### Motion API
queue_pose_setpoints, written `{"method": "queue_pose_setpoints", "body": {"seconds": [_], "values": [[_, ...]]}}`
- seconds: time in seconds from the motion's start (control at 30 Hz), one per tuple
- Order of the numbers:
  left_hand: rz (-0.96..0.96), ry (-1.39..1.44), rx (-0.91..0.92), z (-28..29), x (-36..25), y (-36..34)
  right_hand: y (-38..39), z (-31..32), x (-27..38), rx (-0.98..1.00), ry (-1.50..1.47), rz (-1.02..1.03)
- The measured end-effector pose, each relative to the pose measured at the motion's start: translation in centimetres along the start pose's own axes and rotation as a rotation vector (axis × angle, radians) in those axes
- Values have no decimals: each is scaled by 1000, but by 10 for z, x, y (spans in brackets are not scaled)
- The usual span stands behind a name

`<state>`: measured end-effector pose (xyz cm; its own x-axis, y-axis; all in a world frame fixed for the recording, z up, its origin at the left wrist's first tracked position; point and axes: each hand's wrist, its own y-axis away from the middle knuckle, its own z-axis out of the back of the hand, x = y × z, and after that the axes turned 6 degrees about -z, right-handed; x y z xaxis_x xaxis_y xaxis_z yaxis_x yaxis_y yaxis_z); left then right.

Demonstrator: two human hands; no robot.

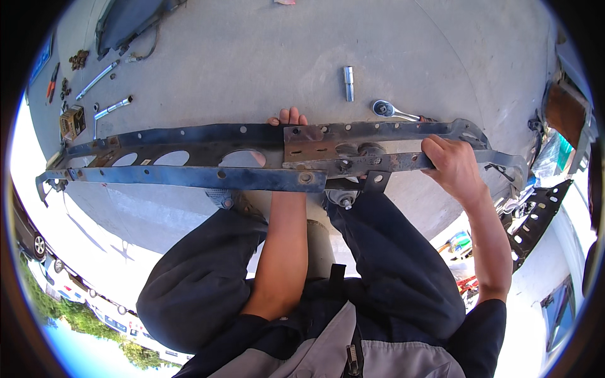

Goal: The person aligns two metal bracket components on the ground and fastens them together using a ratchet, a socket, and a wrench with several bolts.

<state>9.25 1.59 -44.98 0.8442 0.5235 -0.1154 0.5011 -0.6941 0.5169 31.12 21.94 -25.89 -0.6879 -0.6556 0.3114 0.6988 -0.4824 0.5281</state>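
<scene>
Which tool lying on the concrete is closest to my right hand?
The ratchet wrench, just beyond the metal frame near your right hand; the other wrenches lie far left.

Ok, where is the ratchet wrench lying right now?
In the head view the ratchet wrench lies on the concrete floor, right of centre, just beyond the long metal frame, beside the silver socket and near the right hand.

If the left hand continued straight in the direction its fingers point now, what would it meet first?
Probably only bare concrete floor. The left hand pokes out beyond the long metal frame, and nothing lies directly ahead; depth is uncertain.
</scene>
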Motion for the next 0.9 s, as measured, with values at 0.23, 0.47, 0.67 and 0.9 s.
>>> {"method": "queue_pose_setpoints", "body": {"seconds": [0.23, 0.47, 0.67, 0.9], "values": [[-41, 72, 128, 11, 5, -5, -7, 12, -4, 15, 60, 38], [-58, 200, 366, 27, 12, -19, 22, 1, 7, 60, -69, -64], [-83, 87, 312, 24, 8, -12, 34, -21, 12, 59, -160, -80], [-9, -71, -101, -4, 5, 5, 27, -11, 4, 92, -102, -36]]}}
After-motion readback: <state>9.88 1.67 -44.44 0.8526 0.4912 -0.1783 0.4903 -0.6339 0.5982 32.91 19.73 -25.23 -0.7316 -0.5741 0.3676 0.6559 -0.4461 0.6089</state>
